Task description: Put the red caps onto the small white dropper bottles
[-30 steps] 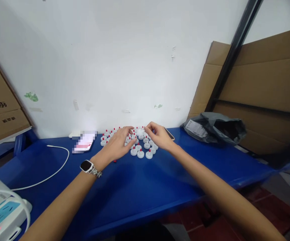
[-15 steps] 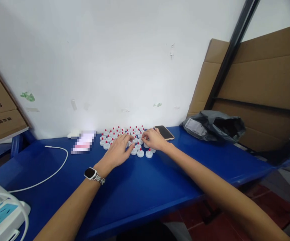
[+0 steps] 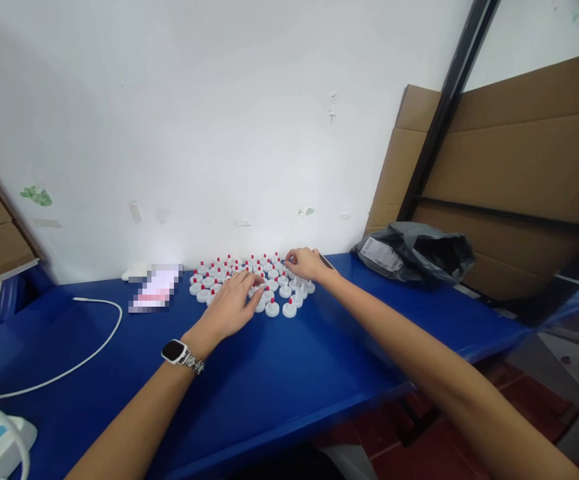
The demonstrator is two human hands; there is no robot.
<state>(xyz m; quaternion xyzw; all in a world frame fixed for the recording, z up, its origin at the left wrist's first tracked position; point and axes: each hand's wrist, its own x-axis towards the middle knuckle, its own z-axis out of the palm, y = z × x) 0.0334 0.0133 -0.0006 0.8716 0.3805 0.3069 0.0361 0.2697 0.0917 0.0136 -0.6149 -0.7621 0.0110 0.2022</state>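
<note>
Many small white round caps [image 3: 272, 309] with red tips stand upright in a cluster on the blue table [image 3: 269, 373]. My left hand [image 3: 232, 303], with a watch [image 3: 175, 351] on its wrist, lies over the front left of the cluster. Its fingers are bent a little and the thumb is apart, hiding some caps. At the back right edge of the cluster is my right hand [image 3: 305, 265], fingers curled and thumb near the fingertips. What it pinches there is too small to make out. Part of a phone [image 3: 327, 262] shows behind it.
A grey plastic bag [image 3: 414, 253] lies at the table's right, by large cardboard sheets [image 3: 514, 153]. On the left are a blurred-out flat item [image 3: 157, 290], a white cable [image 3: 104, 347] and a power strip [image 3: 7, 440]. A white wall [image 3: 229, 133] rises behind.
My right hand has moved back and to the right, uncovering caps at the right front and covering more of the phone. My left hand stays over the caps. The view has swung slightly right.
</note>
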